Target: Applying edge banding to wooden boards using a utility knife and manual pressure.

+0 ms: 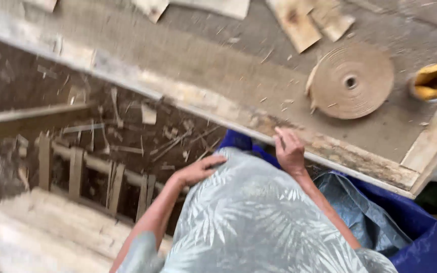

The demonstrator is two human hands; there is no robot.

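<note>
My left hand (pixel 198 171) lies flat and open on the pale leaf-print cloth (pixel 259 212) over my lap, gripping nothing. My right hand (pixel 289 150) rests with loose fingers on the worn edge of the workbench (pixel 218 96), also holding nothing. A coiled roll of tan strip (pixel 351 81) sits well beyond it; reaching it looks like the next move.

Rough woodworking shop. Landmark: worn wooden workbench (pixel 218 86), surface dusty and littered with splinters. On its right part lies a coiled roll of wood veneer strip (pixel 351 81); offcut boards (pixel 307 20) sit at its far edge. Below the bench's near edge, a dirt floor strewn with wood scraps (pixel 127 126) and slatted wooden frames (pixel 97 177).
</note>
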